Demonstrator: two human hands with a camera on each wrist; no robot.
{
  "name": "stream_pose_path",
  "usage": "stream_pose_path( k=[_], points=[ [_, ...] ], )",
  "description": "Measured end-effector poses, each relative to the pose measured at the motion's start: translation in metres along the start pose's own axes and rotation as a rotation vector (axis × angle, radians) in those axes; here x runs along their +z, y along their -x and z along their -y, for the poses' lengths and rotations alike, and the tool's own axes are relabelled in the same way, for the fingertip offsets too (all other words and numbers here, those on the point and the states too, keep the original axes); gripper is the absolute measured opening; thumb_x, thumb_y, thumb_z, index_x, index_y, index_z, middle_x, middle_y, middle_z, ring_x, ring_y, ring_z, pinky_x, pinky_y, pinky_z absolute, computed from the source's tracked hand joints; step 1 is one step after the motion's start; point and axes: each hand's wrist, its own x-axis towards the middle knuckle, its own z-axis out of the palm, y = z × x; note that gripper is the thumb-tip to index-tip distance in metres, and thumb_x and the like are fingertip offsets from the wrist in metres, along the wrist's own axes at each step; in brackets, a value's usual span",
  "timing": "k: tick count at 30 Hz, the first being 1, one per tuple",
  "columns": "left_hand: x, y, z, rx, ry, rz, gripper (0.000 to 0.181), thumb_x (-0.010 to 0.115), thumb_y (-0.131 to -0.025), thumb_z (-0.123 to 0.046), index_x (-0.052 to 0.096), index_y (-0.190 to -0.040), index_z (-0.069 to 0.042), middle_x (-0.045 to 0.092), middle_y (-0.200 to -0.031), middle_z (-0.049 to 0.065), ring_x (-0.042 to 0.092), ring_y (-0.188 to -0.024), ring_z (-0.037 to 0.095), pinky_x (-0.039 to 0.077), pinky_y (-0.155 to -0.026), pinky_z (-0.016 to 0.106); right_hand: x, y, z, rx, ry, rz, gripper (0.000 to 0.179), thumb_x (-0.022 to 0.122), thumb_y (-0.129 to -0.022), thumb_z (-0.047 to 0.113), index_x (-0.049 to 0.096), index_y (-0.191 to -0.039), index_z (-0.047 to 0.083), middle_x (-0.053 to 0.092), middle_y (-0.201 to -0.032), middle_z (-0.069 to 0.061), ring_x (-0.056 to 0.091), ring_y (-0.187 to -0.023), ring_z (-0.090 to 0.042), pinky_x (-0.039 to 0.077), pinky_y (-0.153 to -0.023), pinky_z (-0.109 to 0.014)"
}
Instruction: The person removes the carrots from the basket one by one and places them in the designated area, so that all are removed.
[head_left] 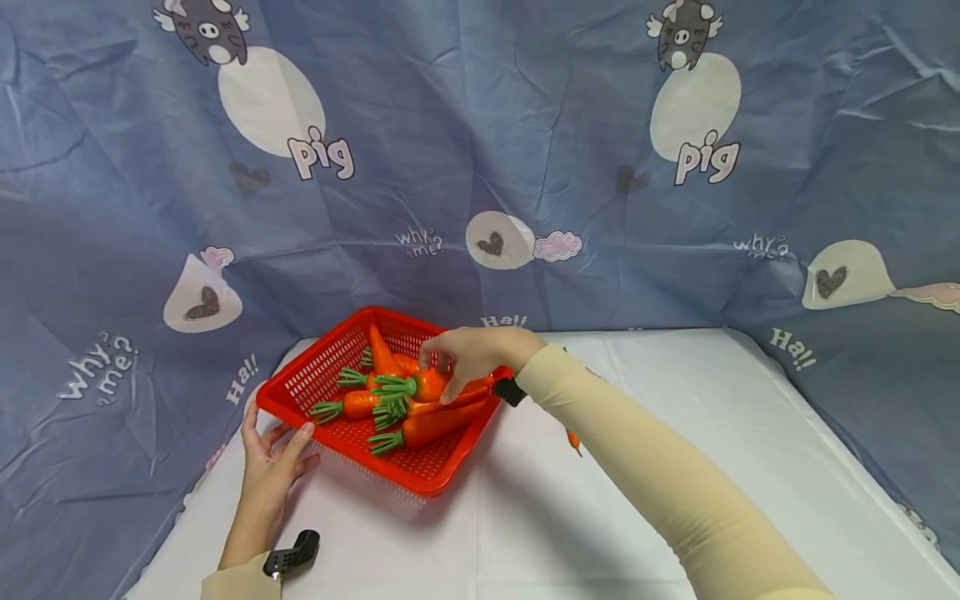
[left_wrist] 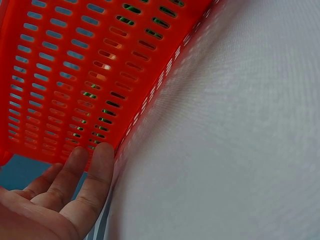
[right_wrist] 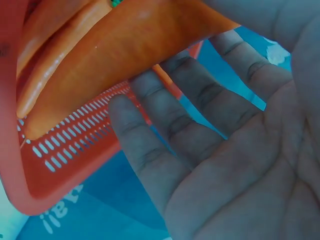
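Note:
A red slotted plastic basket (head_left: 438,483) holds several orange carrots with green tops. My right hand (head_left: 476,354) reaches in over its far right side, thumb and fingers around a carrot (head_left: 430,386) lying above the others. In the right wrist view the carrot (right_wrist: 115,55) runs between the thumb and the fingertips; its tapered end points toward the basket corner. My left hand (head_left: 266,467) is at the near left corner, thumb at the rim. The left wrist view shows extended fingers (left_wrist: 90,197) against the outer slotted wall (left_wrist: 65,80).
The basket stands on a white-covered table (head_left: 525,517). Right of it, a thin orange tapered tip (head_left: 574,442) shows from under my right forearm. A blue printed cloth (head_left: 450,167) hangs behind and along the sides.

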Motion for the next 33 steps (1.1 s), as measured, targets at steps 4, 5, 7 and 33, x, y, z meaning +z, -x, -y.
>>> stream_pose_path(
  k=[4,5,7,33],
  points=[
    [0.0,-0.001,0.0,-0.003,0.005,0.0,0.104,0.072,-0.104,-0.032,-0.008,-0.164,-0.057,0.035,-0.152,0.003,0.059,-0.108,-0.004,0.065,-0.081,0.024,-0.006,0.006,-0.001,-0.013,-0.025,-0.014,0.042,0.087,-0.092,0.016,0.061,-0.125,0.014,0.065,-0.114,-0.004,0.06,-0.106,-0.019,0.053,-0.088,-0.025],
    [0.0,-0.001,0.0,-0.004,0.007,-0.001,0.104,0.072,-0.104,-0.032,-0.008,-0.164,-0.058,0.036,-0.15,0.002,0.059,-0.108,-0.004,0.065,-0.081,0.024,-0.007,0.007,-0.001,-0.016,-0.031,-0.019,0.042,0.087,-0.092,0.016,0.061,-0.125,0.014,0.065,-0.113,-0.004,0.06,-0.105,-0.019,0.053,-0.087,-0.025],
    [0.0,0.0,0.0,-0.003,0.007,-0.004,0.104,0.073,-0.103,-0.033,-0.008,-0.164,-0.057,0.037,-0.148,0.0,0.06,-0.106,-0.005,0.065,-0.081,0.024,-0.009,0.009,-0.002,-0.027,-0.04,-0.025,0.042,0.087,-0.092,0.016,0.06,-0.124,0.014,0.064,-0.111,-0.004,0.059,-0.103,-0.019,0.052,-0.085,-0.024],
    [-0.001,0.001,-0.001,-0.004,0.001,0.012,0.104,0.072,-0.104,-0.032,-0.009,-0.164,-0.057,0.034,-0.152,0.004,0.063,-0.101,-0.008,0.065,-0.081,0.024,-0.029,0.04,-0.021,0.043,-0.071,-0.133,0.044,0.084,-0.095,0.029,0.058,-0.127,0.014,0.063,-0.117,-0.007,0.059,-0.11,-0.022,0.051,-0.096,-0.035]
  ],
)
